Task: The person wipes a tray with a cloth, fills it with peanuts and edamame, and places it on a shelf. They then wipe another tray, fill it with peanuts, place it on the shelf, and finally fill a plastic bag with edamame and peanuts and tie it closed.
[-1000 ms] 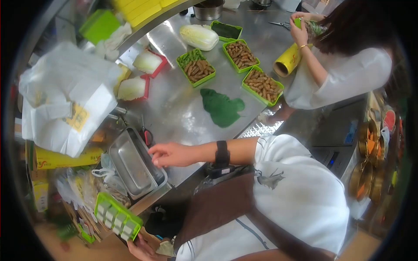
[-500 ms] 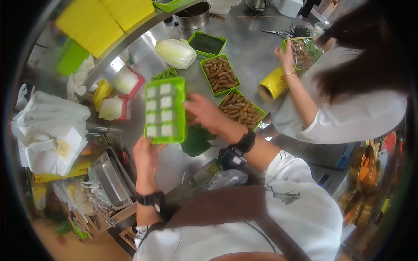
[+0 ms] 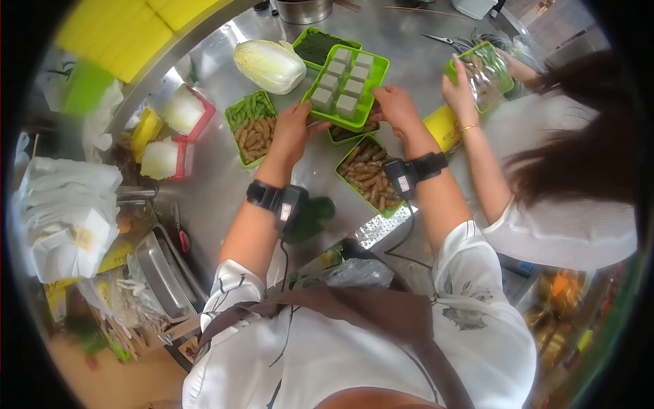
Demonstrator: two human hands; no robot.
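Both my hands hold a green tray (image 3: 379, 80) of pale grey cubes (image 3: 347, 88) in two rows, tilted slightly. My left hand (image 3: 293, 133) grips its near left corner, and my right hand (image 3: 400, 112) its right side. Under the raised tray, a container of brown pieces is mostly hidden. Nearer to me lies another green container of brown pieces (image 3: 371, 174). Left of my left hand is a green container with green pods (image 3: 250, 109) and brown pieces (image 3: 257, 138). A napa cabbage (image 3: 270, 67) and a dark green filled tray (image 3: 320, 48) lie beyond.
At the right, a co-worker's hands (image 3: 460, 95) hold a wrapped green tray (image 3: 487, 75) near a yellow roll (image 3: 444, 129). Scissors (image 3: 436, 39) lie at the back. On the left are red boxes (image 3: 199, 117), white bags (image 3: 68, 198), red-handled scissors (image 3: 182, 235) and metal pans (image 3: 162, 276).
The tray of cubes has moved right and away from me, uncovering the pods and brown pieces at left. My right hand, apart from the tray's edge or barely at it before, now grips it.
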